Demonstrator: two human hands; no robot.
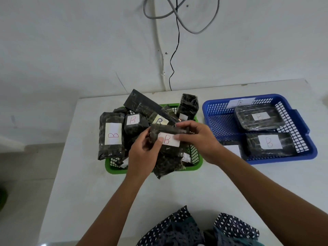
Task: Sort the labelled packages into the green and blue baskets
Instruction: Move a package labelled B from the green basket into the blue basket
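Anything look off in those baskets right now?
The green basket is overfilled: a long black package juts over its far rim and another package leans over its left edge. The blue basket looks tidy, its packages lying flat.

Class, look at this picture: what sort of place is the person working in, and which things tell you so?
Probably a makeshift sorting station in a plain room: a white table against a bare white wall with loose cables, bearing a green basket and a blue basket of labelled packages.

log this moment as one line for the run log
stage: sorting | both hands: left hand and right hand hold B package above green basket | blue basket: B packages inside
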